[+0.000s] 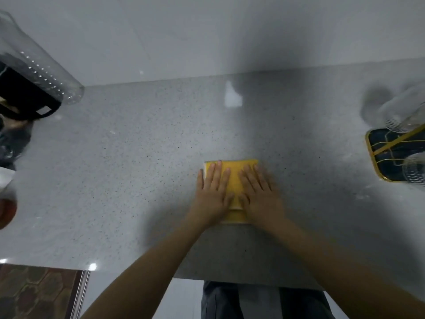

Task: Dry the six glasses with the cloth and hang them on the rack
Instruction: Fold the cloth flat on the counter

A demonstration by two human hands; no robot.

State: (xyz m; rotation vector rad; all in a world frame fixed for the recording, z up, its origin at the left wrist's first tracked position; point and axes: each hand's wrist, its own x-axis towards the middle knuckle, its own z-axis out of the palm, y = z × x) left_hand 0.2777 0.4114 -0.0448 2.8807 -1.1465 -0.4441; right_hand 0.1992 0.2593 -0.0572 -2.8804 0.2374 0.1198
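A folded yellow cloth (234,180) lies flat on the grey speckled counter (138,169), near its front edge. My left hand (212,194) presses on the cloth's left half with straight fingers. My right hand (259,194) lies flat on its right half, fingers spread. At the far right stands a dark rack base with a gold rim (377,157) and gold wire arms. Clear glasses (404,113) hang blurred above the base, and another glass (416,169) shows at the right edge.
A tall clear ribbed container (46,67) leans in at the upper left beside a black object (25,95). A white wall rises behind the counter. The counter's front edge runs near my legs, with a patterned floor (39,293) at lower left.
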